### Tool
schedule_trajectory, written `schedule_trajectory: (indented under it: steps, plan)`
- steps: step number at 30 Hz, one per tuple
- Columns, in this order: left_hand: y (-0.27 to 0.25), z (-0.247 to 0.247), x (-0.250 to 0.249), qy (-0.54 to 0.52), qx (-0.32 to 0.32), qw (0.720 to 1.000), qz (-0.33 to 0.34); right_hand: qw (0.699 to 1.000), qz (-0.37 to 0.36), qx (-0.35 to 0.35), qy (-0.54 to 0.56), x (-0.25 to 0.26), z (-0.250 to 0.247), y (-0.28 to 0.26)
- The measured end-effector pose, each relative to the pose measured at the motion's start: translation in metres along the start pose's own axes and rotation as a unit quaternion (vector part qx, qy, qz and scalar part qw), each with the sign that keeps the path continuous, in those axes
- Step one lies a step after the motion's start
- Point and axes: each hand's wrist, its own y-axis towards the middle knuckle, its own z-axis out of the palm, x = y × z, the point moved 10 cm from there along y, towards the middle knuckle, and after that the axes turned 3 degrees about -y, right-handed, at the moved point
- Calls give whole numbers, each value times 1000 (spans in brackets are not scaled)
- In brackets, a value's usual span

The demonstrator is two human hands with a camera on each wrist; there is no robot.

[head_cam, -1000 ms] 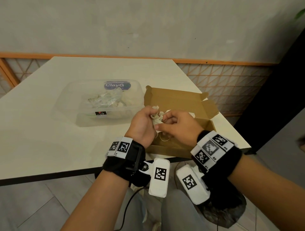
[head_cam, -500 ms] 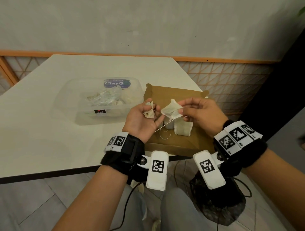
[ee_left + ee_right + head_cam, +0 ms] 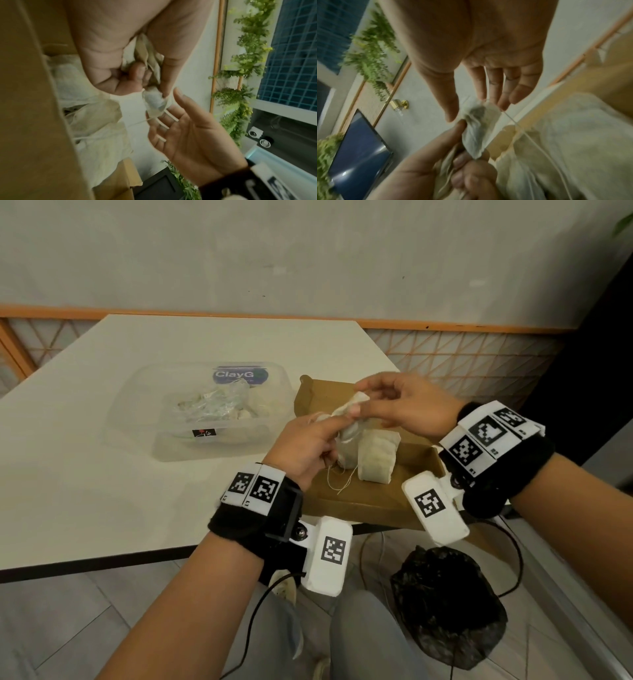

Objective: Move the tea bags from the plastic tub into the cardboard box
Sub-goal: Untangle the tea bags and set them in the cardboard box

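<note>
The clear plastic tub [image 3: 137, 419], labelled ClayG, sits mid-table with several tea bags [image 3: 212, 409] inside. To its right lies the open cardboard box [image 3: 359, 505], where two tea bags [image 3: 376, 460] stand with loose strings. Both hands hover over the box. My left hand [image 3: 330, 422] grips a small bunch of tea bags [image 3: 145, 56] in its curled fingers. Its thumb and index finger hold one end of a single tea bag [image 3: 349, 405]. My right hand [image 3: 358, 402] pinches that bag's other end [image 3: 477, 121] between thumb and fingers. A string runs across its fingers.
The white table's front edge [image 3: 137, 559] runs just below my wrists, and the box reaches the table's right corner. On the floor under my right arm sits a black plastic bag [image 3: 448, 607] with cables around it. An orange-trimmed wall panel [image 3: 479, 361] stands behind.
Half a second ago my right hand held a tea bag pulled away from the left, string stretched between them. Now the hands have met again over the box and both hold one bag.
</note>
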Motion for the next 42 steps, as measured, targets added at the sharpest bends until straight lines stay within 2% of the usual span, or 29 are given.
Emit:
schedule_trajectory:
  steps: [3, 8, 11, 15, 17, 19, 22, 24, 29, 35, 38, 40, 42]
  plan:
    - [-2, -9, 0, -46, -14, 998, -27, 998, 38, 32, 26, -15, 16, -1]
    - [-5, -25, -3, -52, -20, 998, -39, 989, 58, -15, 138, -17, 9, 1]
    - [-7, -33, -8, -47, -29, 998, -26, 995, 50, -14, 90, -6, 6, 4]
    - [-12, -58, -19, -49, -72, 996, 20, 997, 27, -27, -60, 12, -3, 10]
    - [-16, -71, -15, -60, -97, 993, 21, 991, 24, 8, -129, 18, 7, 12]
    - [-19, -78, -9, -77, -110, 991, 11, 979, 35, 84, -181, 19, 30, 11]
    - [-22, -82, -2, -90, -113, 989, -2, 967, 57, 175, -178, 19, 65, 7]
    - [-22, -82, 1, -100, -109, 989, -10, 967, 66, 187, -159, 18, 78, 10]
    - [-21, -84, 7, -117, -103, 987, -26, 976, 110, 127, -141, 0, 78, 26]
    - [-19, -90, 12, -133, -101, 985, -40, 971, 137, 107, -164, -7, 76, 29]
    - [-20, -90, 12, -147, -97, 983, -46, 968, 86, 65, -226, 9, 64, 28]
    - [-21, -88, 11, -177, -82, 979, -58, 963, 13, -16, -270, 33, 46, 21]
    - [-23, -81, 10, -236, -52, 967, -77, 964, -31, -76, -252, 48, 34, 8]
